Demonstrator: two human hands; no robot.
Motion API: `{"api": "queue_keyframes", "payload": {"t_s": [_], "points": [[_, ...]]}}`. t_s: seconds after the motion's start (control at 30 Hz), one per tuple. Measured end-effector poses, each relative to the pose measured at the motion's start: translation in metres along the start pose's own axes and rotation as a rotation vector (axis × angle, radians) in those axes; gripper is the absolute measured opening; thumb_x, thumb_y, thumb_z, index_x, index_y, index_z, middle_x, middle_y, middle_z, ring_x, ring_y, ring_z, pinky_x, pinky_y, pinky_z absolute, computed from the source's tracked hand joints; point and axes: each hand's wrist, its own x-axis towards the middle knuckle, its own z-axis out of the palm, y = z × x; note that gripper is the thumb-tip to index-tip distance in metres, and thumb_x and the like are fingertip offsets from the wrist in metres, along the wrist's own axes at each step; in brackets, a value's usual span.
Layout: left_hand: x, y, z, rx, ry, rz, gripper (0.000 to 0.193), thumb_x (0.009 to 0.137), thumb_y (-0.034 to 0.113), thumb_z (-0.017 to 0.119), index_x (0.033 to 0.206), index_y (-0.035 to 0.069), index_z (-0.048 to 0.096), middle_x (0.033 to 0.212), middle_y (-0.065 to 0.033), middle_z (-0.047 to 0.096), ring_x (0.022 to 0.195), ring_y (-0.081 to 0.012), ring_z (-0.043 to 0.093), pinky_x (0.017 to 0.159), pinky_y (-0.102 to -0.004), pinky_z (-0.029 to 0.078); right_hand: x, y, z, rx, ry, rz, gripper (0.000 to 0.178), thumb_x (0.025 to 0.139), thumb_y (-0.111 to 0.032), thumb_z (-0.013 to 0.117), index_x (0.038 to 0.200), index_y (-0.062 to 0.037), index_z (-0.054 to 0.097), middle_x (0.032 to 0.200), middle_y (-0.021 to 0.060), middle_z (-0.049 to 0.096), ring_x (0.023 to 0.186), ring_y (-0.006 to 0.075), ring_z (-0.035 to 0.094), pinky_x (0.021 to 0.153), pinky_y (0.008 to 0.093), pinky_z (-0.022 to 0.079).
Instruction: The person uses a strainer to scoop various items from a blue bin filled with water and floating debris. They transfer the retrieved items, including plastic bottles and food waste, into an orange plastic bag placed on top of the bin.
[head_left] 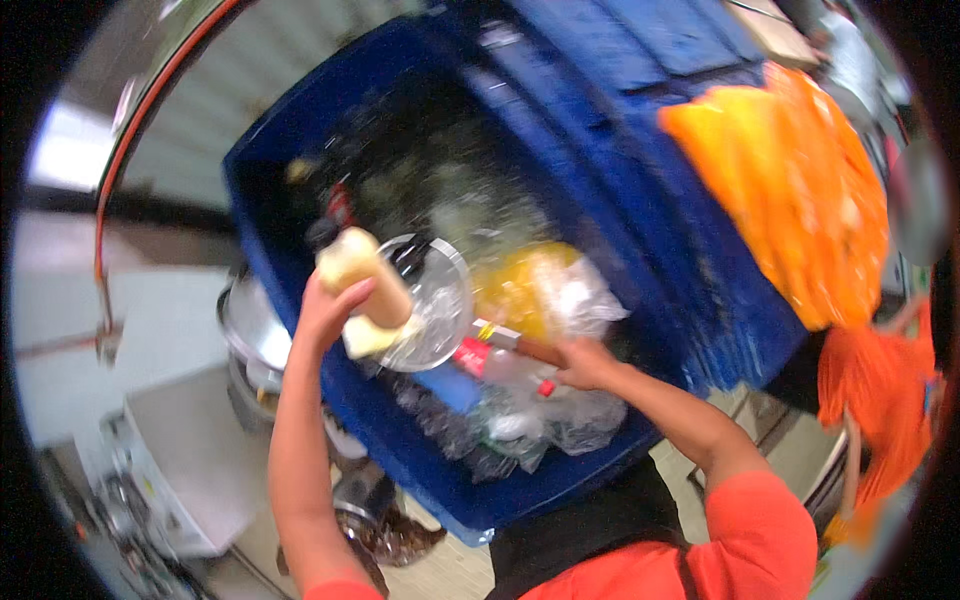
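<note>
My left hand [328, 312] is closed around a cream-coloured bottle [372, 280] with a dark cap, tilted over a large blue bin. Below that bottle is a pale yellow piece [378, 338] whose kind I cannot tell. My right hand [588, 364] grips a brown bottle-like thing [535, 350] with a silver and yellow band; blur hides its exact kind. Close under it lies a clear bottle [510, 372] with a red cap and red label. A round clear container [445, 310] sits between my hands, with a black-topped thing [410, 258] at its rim.
The blue bin [265, 215] holds water or ice, clear bags [585, 420], a yellow bag [512, 290] and a white bag [580, 295]. An orange plastic sheet [790, 190] drapes its lid [640, 150]. Metal pots [258, 320] stand left. Another person in orange [875, 410] is at right.
</note>
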Motion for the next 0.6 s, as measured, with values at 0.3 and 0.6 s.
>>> {"api": "queue_keyframes", "payload": {"t_s": [0.3,0.6], "points": [[-0.043,0.278,0.192,-0.434,-0.286,0.128,0.069,0.082,0.029,0.081,0.135,-0.003,0.051,0.118,-0.0096,0.064,0.108,-0.0214,0.065,0.097,-0.0371,0.052,-0.027,0.045,0.004,0.095,0.100,-0.225,0.042,0.075,-0.018,0.073,0.112,-0.0026,0.062,0.092,0.0265,0.070,0.088,0.0447,0.070,0.077,0.0534,0.055],[0.019,0.444,0.503,0.313,-0.432,0.516,0.085,0.077,0.034,0.084,0.141,-0.002,0.040,0.111,-0.0208,0.068,0.094,-0.0284,0.072,0.080,-0.0388,0.058,-0.012,0.051,0.022,0.127,0.078,-0.310,0.028,0.072,-0.007,0.071,0.099,-0.0030,0.072,0.093,0.0207,0.074,0.092,0.0381,0.073,0.077,0.0496,0.057]]}}
